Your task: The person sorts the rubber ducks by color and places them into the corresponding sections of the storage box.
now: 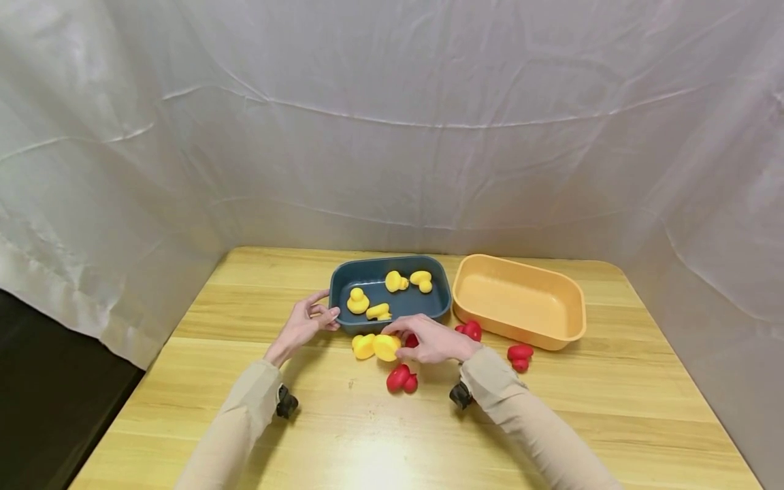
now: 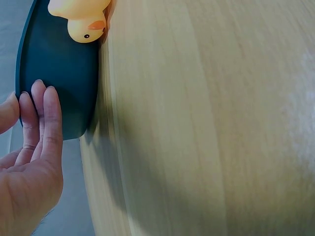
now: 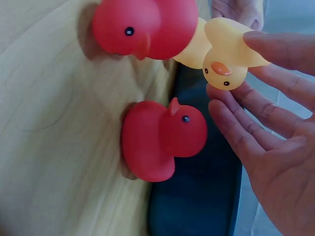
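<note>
My right hand (image 1: 429,338) pinches a yellow rubber duck (image 3: 225,54) between thumb and fingers, just in front of the dark blue bin (image 1: 444,299). Another yellow duck (image 1: 363,346) is beside it on the table. At the bin's left end, my left hand (image 1: 303,323) holds the rim, thumb at the edge and fingers along the outer wall (image 2: 78,98). Several yellow ducks lie inside the bin, one of them a duck (image 1: 358,301) near its left end. Close to my right hand is a red duck (image 1: 401,378); a second red duck (image 1: 412,341) is partly hidden by the fingers.
Right of the blue bin stands an orange bin (image 1: 520,331) with nothing in it. A red duck (image 1: 470,331) sits against its front left, and another red duck (image 1: 520,356) lies in front of it. A pale curtain (image 1: 422,177) hangs behind the wooden table (image 1: 343,435).
</note>
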Motion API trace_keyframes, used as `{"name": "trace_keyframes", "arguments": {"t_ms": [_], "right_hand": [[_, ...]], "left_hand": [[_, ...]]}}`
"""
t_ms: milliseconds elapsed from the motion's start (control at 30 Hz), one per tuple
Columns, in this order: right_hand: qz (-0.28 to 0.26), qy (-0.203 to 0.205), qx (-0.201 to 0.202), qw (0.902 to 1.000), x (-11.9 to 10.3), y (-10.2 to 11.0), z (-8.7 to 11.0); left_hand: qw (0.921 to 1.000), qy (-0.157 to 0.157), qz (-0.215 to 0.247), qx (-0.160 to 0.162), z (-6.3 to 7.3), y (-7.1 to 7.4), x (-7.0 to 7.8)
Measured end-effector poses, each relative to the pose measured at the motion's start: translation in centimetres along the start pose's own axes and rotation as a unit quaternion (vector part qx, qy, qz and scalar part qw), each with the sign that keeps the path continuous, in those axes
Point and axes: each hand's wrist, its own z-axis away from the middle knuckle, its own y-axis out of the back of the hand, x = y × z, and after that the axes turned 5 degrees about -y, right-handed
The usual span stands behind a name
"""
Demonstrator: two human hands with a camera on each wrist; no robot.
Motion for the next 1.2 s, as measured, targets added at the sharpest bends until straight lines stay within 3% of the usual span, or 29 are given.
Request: {"name": "trace_keyframes", "arguments": {"t_ms": [333,567,933,1200], "right_hand": [[-0.093,0.018,0.058,0.9939,1.0,0.8,-0.1],[-0.14,0.011,0.123,0.9825,1.4,1.1,0.3],[-0.141,-0.045,0.2,0.9685,1.9,1.4,0.6],[-0.122,-0.057,0.246,0.9599,2.8,1.3,0.5]], "left_hand": [[1.0,-0.004,-0.003,0.001,-0.2,0.1,0.1],[1.0,-0.001,-0.004,0.001,-0.2,0.0,0.2],[1.0,0.0,-0.002,-0.003,-0.2,0.0,-0.1],[1.0,-0.003,-0.004,0.0,-0.1,0.0,-0.1]]}}
